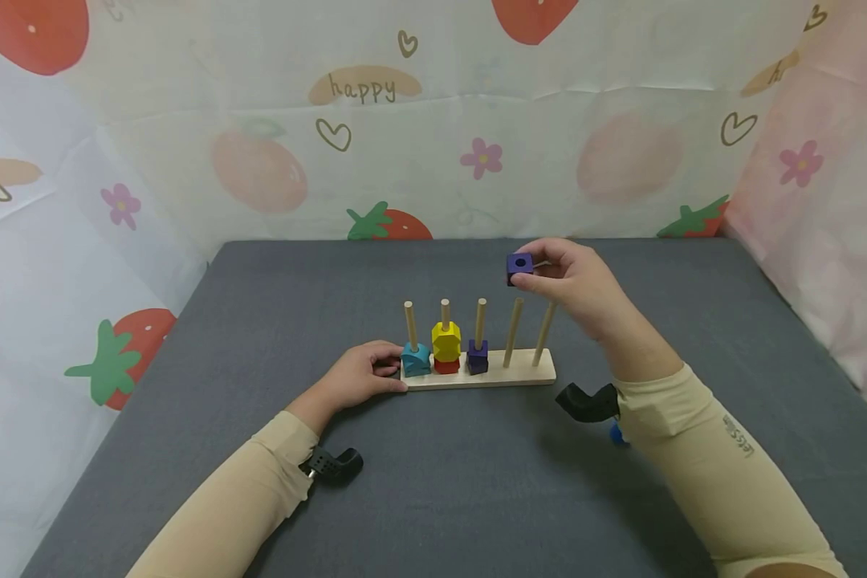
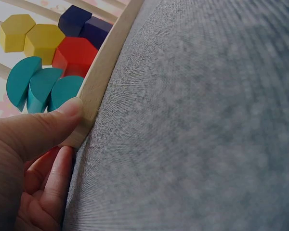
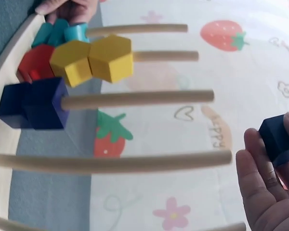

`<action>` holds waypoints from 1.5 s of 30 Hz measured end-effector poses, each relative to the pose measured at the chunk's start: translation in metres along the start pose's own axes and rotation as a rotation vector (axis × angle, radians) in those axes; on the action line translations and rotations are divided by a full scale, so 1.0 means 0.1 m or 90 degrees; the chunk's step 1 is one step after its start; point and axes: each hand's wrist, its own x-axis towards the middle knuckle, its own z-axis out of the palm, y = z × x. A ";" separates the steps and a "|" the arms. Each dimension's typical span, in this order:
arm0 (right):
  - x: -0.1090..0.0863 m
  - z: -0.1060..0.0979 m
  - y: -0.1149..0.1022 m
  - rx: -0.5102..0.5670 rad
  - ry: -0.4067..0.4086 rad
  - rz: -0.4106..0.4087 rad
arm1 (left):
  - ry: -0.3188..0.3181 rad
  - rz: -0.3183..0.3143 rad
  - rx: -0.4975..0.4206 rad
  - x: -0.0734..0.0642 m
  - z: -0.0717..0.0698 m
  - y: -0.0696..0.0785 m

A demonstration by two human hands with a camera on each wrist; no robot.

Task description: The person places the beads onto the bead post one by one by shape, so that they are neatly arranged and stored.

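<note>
My right hand pinches a dark purple cube block with a round hole, held above the pegs. My left hand grips the left end of a wooden peg stand, its thumb on the edge in the left wrist view. Teal half-round blocks are stacked on the leftmost peg. Beside them, yellow hexagonal blocks sit over a red block. Two purple blocks fill the bottom of the middle peg. The two pegs on the right, including this bare peg, carry no blocks.
A blue piece lies on the grey cloth table, partly hidden by the right forearm. Black wrist mounts stick out from both sleeves. A printed curtain rises behind the table's far edge.
</note>
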 end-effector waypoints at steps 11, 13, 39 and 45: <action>0.03 0.24 0.02 0.010 -0.032 -0.010 | 0.000 0.000 -0.005 0.01 0.00 -0.01; 0.03 0.28 0.04 0.002 -0.039 -0.006 | -0.001 0.001 -0.008 0.01 0.00 -0.01; 0.01 0.51 0.31 -0.041 -0.016 0.063 | 0.001 -0.008 -0.010 0.01 0.01 0.00; -0.02 0.57 0.40 -0.020 0.031 0.068 | 0.001 -0.003 -0.005 0.01 0.00 0.00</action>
